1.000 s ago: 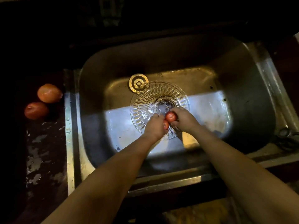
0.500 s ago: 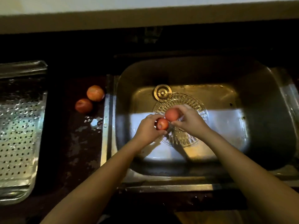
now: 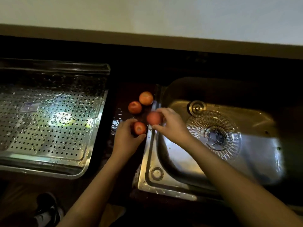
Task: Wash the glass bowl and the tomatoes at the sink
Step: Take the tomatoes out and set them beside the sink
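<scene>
The dark counter [image 3: 121, 94] left of the sink [image 3: 144, 174] holds two tomatoes [image 3: 134, 107]. Your left hand [image 3: 126, 140] grips a third tomato [image 3: 139, 128] just short of them; your right hand [image 3: 172, 126] holds a fourth tomato [image 3: 153, 118] beside it. The bowl [image 3: 214, 135] sits in the sink.

Sink [image 3: 148, 161] of shiny metal; bowl [image 3: 229, 122] of clear ribbed glass; perforated tray [image 3: 49, 163], glossy wet metal; counter [image 3: 118, 115] dark, wet, glossy; tomatoes [image 3: 146, 98] smooth-skinned.

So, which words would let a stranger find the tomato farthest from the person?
Start at the steel sink; on the dark counter left of its rim lie two loose tomatoes. Yours is the orange tomato, nearer the wall and paler than its red neighbour.
</scene>
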`<act>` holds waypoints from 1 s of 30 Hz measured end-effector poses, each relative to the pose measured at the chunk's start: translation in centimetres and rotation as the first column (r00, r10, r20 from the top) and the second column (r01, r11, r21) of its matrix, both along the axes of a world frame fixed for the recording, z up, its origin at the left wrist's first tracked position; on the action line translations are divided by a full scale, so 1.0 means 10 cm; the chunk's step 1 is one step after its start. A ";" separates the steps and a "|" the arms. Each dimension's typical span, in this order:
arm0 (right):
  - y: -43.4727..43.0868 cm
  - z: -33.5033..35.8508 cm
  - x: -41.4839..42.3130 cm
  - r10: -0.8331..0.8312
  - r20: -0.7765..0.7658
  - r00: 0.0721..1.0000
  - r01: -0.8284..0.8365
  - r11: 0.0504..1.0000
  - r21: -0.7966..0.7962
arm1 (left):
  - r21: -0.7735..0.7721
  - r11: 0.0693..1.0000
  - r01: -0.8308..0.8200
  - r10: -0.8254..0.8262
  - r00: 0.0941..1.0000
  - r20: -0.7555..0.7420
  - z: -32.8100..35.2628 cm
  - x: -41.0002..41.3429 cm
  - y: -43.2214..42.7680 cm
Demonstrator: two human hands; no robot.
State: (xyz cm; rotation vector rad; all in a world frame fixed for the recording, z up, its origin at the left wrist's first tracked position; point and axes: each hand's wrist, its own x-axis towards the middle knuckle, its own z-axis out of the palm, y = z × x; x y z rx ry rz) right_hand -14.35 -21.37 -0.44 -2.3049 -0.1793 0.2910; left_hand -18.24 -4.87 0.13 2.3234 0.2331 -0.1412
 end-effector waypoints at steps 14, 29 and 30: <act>0.42 -0.19 0.09 -0.104 0.137 0.985 0.123 0.982 -0.145 | -0.002 1.000 0.028 -0.028 0.999 -0.040 -0.12 0.21 0.27; 0.44 -0.21 0.09 -0.141 0.088 0.986 0.154 0.974 -0.168 | -0.023 0.992 0.123 -0.124 0.991 -0.057 -0.15 0.22 0.35; 0.44 -0.20 0.08 -0.140 0.080 0.987 0.152 0.975 -0.164 | -0.027 0.992 0.125 -0.126 0.991 -0.050 -0.15 0.21 0.35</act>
